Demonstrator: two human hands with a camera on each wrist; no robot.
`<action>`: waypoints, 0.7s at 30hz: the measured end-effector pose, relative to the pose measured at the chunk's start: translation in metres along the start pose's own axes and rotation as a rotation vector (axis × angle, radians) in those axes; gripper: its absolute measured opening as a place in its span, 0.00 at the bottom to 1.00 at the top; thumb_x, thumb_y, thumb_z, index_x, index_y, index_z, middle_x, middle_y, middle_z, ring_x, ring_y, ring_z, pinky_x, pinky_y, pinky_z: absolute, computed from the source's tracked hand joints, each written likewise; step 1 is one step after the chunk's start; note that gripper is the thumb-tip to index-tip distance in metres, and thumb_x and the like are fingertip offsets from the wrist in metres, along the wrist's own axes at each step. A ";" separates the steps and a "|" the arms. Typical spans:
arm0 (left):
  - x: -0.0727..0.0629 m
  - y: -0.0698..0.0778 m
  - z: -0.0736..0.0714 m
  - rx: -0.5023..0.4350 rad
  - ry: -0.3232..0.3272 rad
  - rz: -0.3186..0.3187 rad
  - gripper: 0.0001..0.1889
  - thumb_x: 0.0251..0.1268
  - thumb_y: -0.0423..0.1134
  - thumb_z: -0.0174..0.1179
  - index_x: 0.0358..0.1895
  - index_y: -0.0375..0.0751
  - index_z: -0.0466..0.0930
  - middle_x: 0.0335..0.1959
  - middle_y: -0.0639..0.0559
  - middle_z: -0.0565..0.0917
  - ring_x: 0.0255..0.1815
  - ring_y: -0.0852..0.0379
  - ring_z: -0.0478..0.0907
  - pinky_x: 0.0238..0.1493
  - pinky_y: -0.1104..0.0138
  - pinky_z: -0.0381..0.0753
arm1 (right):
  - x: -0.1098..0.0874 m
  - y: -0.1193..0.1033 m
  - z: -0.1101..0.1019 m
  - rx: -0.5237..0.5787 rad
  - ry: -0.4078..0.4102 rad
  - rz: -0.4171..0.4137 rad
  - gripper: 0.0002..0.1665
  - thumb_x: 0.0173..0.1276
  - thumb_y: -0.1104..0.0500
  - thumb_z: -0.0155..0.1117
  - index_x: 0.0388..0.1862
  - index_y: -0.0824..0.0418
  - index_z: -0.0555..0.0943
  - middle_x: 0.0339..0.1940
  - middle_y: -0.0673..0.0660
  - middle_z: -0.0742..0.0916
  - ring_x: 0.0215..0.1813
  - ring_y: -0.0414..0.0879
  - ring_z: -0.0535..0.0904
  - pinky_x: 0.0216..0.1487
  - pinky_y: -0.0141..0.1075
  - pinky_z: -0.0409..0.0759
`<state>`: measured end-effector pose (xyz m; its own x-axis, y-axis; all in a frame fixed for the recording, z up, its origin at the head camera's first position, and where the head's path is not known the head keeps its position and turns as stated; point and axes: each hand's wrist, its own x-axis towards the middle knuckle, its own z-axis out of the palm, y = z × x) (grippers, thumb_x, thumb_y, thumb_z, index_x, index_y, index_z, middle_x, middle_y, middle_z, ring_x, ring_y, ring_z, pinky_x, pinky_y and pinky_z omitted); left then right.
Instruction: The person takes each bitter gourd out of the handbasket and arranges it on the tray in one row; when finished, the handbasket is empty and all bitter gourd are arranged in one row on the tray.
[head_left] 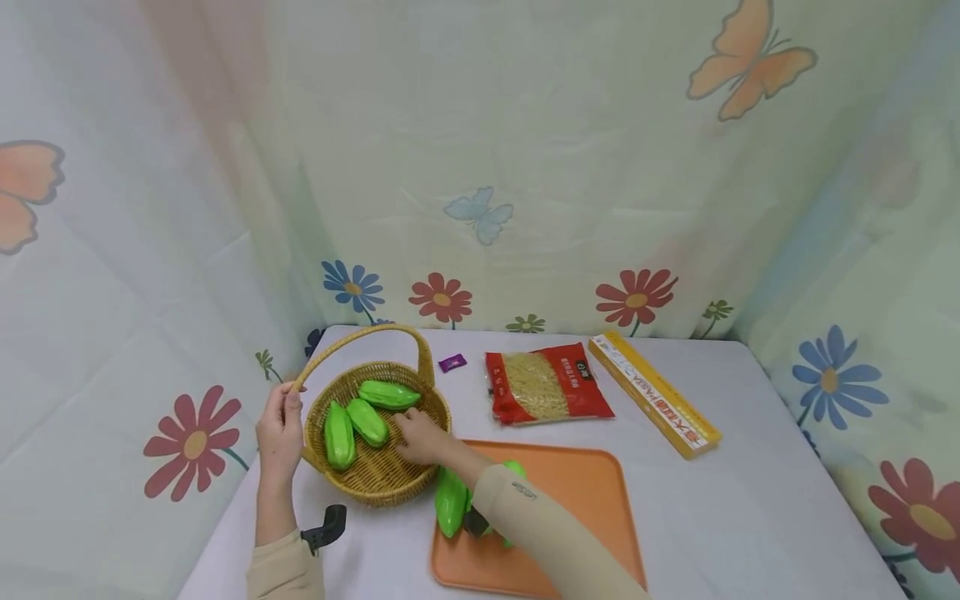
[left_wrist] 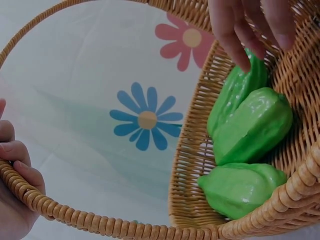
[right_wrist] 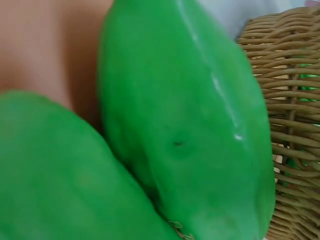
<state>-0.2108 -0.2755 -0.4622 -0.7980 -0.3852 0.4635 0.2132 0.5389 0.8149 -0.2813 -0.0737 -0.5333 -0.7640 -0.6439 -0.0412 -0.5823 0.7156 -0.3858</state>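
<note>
My left hand [head_left: 281, 429] grips the arched handle [head_left: 360, 332] of a woven wicker basket [head_left: 378, 492] at its left side. Inside the basket lie three glossy green ridged fruits [left_wrist: 255, 125]. My right hand [head_left: 420, 437] reaches over the basket's right rim, its fingers hanging loosely over the inside, beside the fruits. Nothing shows between those fingers in the left wrist view. More green fruits [head_left: 451, 500] lie on an orange tray [head_left: 577, 492] under my right forearm, partly hidden by it; two of them fill much of the right wrist view.
Behind the tray lies a red-ended bag of pasta [head_left: 536, 383]. A long yellow box [head_left: 652, 392] lies at an angle to its right. Right of the basket handle is a small purple packet [head_left: 452, 362]. Flower-printed curtains [head_left: 480, 150] enclose the white table [head_left: 720, 517].
</note>
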 end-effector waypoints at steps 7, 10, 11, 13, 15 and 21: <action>0.001 0.001 0.004 -0.020 0.007 0.022 0.15 0.72 0.44 0.44 0.45 0.35 0.73 0.25 0.51 0.66 0.21 0.59 0.59 0.24 0.70 0.60 | 0.003 -0.006 0.006 -0.114 -0.023 -0.032 0.33 0.63 0.53 0.61 0.65 0.61 0.64 0.57 0.59 0.73 0.59 0.52 0.69 0.56 0.38 0.68; 0.001 0.001 0.005 -0.020 0.012 0.036 0.14 0.72 0.42 0.44 0.44 0.35 0.73 0.23 0.50 0.66 0.19 0.59 0.59 0.24 0.69 0.60 | 0.004 -0.008 0.007 -0.120 -0.023 -0.007 0.34 0.63 0.53 0.61 0.65 0.61 0.63 0.58 0.58 0.73 0.59 0.51 0.69 0.56 0.37 0.68; 0.001 0.001 0.005 -0.022 0.016 0.033 0.14 0.72 0.42 0.44 0.44 0.35 0.73 0.23 0.50 0.66 0.19 0.59 0.59 0.24 0.69 0.59 | 0.005 -0.008 0.008 -0.131 -0.019 -0.008 0.34 0.63 0.52 0.60 0.66 0.61 0.63 0.58 0.58 0.73 0.59 0.51 0.69 0.56 0.37 0.69; 0.001 0.001 0.005 -0.024 0.019 0.026 0.14 0.72 0.43 0.44 0.44 0.35 0.74 0.23 0.51 0.65 0.18 0.59 0.58 0.23 0.69 0.59 | 0.007 -0.009 0.010 -0.170 -0.008 -0.023 0.35 0.63 0.52 0.60 0.67 0.58 0.61 0.60 0.57 0.71 0.60 0.50 0.67 0.56 0.37 0.68; 0.001 0.001 0.004 -0.030 0.021 0.016 0.14 0.72 0.43 0.44 0.44 0.36 0.74 0.22 0.51 0.65 0.18 0.59 0.58 0.22 0.69 0.59 | 0.009 -0.010 0.012 -0.226 0.009 -0.065 0.35 0.64 0.54 0.59 0.68 0.54 0.60 0.63 0.57 0.69 0.61 0.50 0.65 0.57 0.37 0.68; 0.000 0.002 0.002 -0.038 0.020 0.010 0.15 0.72 0.44 0.43 0.44 0.36 0.73 0.22 0.51 0.65 0.17 0.58 0.58 0.22 0.68 0.59 | 0.011 -0.017 0.016 -0.455 0.005 -0.195 0.34 0.66 0.56 0.53 0.70 0.47 0.58 0.71 0.55 0.58 0.66 0.51 0.59 0.60 0.37 0.64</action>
<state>-0.2113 -0.2730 -0.4612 -0.7843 -0.3952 0.4782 0.2427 0.5139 0.8228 -0.2750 -0.0973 -0.5417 -0.6290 -0.7774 -0.0037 -0.7763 0.6278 0.0562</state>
